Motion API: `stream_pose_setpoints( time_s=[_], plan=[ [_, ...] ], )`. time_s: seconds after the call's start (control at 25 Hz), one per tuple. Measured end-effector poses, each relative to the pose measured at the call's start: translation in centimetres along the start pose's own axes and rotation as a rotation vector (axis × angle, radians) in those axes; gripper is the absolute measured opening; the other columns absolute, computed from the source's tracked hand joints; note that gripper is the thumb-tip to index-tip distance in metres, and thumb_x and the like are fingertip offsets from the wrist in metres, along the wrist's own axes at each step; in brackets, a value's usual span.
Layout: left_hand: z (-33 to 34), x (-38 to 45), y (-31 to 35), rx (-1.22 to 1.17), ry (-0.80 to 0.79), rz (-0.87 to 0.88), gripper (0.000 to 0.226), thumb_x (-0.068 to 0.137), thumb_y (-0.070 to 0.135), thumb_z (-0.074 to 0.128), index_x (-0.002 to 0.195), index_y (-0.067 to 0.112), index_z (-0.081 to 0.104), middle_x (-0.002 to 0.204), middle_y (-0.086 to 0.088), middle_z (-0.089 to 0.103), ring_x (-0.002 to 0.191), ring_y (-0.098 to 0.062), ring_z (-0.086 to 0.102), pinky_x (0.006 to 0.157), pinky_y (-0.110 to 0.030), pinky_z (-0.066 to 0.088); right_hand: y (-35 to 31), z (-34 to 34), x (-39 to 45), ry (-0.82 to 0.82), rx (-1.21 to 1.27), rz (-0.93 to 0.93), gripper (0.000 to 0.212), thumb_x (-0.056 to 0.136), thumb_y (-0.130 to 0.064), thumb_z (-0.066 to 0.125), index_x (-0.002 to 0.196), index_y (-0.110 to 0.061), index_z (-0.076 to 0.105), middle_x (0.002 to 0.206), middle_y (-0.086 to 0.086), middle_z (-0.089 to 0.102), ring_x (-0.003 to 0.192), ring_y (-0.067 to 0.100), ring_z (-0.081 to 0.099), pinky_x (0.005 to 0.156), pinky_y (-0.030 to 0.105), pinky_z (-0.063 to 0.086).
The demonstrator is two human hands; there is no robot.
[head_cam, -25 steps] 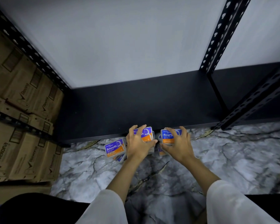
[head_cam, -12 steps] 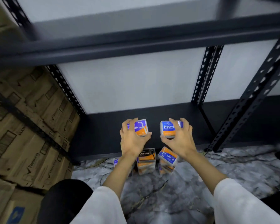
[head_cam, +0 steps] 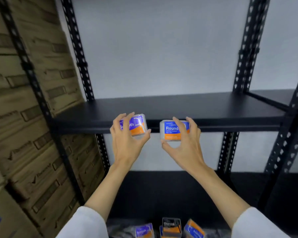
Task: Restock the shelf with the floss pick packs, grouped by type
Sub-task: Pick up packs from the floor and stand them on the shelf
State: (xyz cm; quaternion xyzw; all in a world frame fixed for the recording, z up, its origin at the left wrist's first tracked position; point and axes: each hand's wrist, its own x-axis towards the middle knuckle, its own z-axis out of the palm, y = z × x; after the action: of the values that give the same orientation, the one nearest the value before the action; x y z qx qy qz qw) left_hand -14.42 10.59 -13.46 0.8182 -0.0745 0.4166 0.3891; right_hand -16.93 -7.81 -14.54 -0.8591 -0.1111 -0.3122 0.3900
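Placing step. Your left hand (head_cam: 127,143) grips blue-orange "Smooth" plastic floss pack (head_cam: 136,125); right hand (head_cam: 182,145) grips blue-orange "Round" pack (head_cam: 172,130), both at black metal shelf (head_cam: 213,107) front edge. Next: set them well apart, Smooth at 9 o'clock, Round at 3.

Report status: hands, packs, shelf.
Left hand grips Smooth pack; right hand grips Round pack. Both at shelf front edge, not yet placed. Nothing in the way.

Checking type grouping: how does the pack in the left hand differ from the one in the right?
The left pack reads "Smooth"; the right pack reads "Round".
The left pack is tilted; the right pack faces the camera squarely.
The left hand covers part of its label; the right hand leaves its word clear.
Both are blue and orange, held at the shelf edge.
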Motion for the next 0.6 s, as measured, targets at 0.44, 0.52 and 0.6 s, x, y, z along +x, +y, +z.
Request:
stream_pose_setpoints(
  time_s=[0.44, 0.52, 0.6],
  plan=[
    [2.9, 18.9, -7.9, 0.074, 0.094, -0.161, 0.073, 0.065, 0.031, 0.081, 0.126, 0.029, 0.040, 0.137, -0.006, 0.019, 0.120, -0.027, 0.034, 0.091, -0.029, 0.045, -0.2, 5.2, 17.4, 0.001, -0.049, -0.059, 0.078, 0.078, -0.044, 0.070, 0.144, -0.031, 0.029, 0.154, -0.001, 0.004, 0.137, 0.019, 0.014, 0.105, 0.035, 0.040],
    [3.8, 21.3, -10.1, 0.244, 0.004, -0.200, 0.071, 0.065, 0.035, 0.078, 0.124, 0.029, 0.039, 0.134, -0.012, 0.026, 0.119, -0.031, 0.029, 0.094, -0.032, 0.036, 0.4, 6.1, 18.7, -0.026, -0.062, -0.052, 0.078, 0.078, -0.042, 0.070, 0.144, -0.031, 0.028, 0.154, -0.001, 0.002, 0.139, 0.020, 0.012, 0.107, 0.035, 0.039],
    [4.5, 22.9, -12.1, 0.377, -0.072, -0.221, 0.069, 0.066, 0.039, 0.078, 0.122, 0.032, 0.039, 0.135, -0.010, 0.029, 0.118, -0.034, 0.031, 0.099, -0.039, 0.034, 0.8, 6.9, 19.4, -0.048, -0.087, -0.059, 0.078, 0.078, -0.040, 0.069, 0.144, -0.031, 0.028, 0.154, -0.001, 0.001, 0.139, 0.020, 0.011, 0.106, 0.033, 0.039]
  ],
)
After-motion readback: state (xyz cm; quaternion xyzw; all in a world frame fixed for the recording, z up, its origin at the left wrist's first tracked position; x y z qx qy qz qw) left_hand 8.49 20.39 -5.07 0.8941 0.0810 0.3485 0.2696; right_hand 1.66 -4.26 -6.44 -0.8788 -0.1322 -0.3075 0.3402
